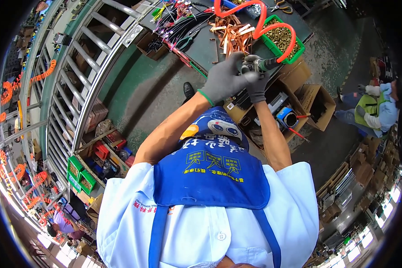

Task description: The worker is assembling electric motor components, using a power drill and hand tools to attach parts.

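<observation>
Both my hands wear grey gloves and meet in front of my chest. My right hand (257, 87) grips a pneumatic hand tool (260, 66) with a dark barrel, and an orange coiled air hose (260, 21) loops up from it. My left hand (225, 79) is at the tool's front end with fingers spread over it; whether it holds a small part there is hidden. Just beyond the hands, a pile of copper strips (233, 33) lies on the dark workbench (205, 44). A green bin of brass-coloured small parts (282, 39) stands right of the strips.
Black cables with coloured tags (183, 22) lie on the bench's left side. Open cardboard boxes (315, 105) stand on the floor below the bench. A metal rack (82, 80) runs along the left. Another person in a green vest (373, 111) sits at the right.
</observation>
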`<state>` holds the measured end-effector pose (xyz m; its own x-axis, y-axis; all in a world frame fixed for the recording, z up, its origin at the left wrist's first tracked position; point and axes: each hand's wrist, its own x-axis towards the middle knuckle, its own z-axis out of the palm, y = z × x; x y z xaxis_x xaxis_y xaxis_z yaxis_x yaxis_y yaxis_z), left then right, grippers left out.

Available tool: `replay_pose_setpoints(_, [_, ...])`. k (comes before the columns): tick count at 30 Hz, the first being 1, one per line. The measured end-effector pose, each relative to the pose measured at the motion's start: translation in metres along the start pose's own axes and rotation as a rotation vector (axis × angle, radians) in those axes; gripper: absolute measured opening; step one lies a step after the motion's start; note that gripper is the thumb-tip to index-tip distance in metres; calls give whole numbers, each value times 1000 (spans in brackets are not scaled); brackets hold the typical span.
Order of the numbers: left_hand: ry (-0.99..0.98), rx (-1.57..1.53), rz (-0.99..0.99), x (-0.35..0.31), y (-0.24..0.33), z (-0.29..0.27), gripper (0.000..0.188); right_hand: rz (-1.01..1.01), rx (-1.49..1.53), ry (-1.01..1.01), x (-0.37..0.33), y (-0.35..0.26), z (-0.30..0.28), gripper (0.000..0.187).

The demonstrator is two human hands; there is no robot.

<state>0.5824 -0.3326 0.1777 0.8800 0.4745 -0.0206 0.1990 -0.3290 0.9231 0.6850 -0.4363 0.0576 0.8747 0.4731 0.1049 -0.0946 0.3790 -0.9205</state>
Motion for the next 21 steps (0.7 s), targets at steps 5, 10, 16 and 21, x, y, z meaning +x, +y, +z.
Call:
replay_pose_setpoints(5, [-43, 264, 209, 16, 13, 19, 49, -92, -154, 60, -8, 11, -3, 20])
replay_pose_setpoints(10, [-192, 412, 196, 35, -1, 19, 46, -95, -336, 82, -5, 2, 2, 19])
replay_pose_setpoints(16, [-278, 412, 306, 52, -8, 13, 49, -181, -484, -40, 13, 0, -11, 23])
replay_pose_setpoints(21, [-266, 389, 328, 54, -11, 13, 53, -177, -452, -33, 15, -3, -7, 24])
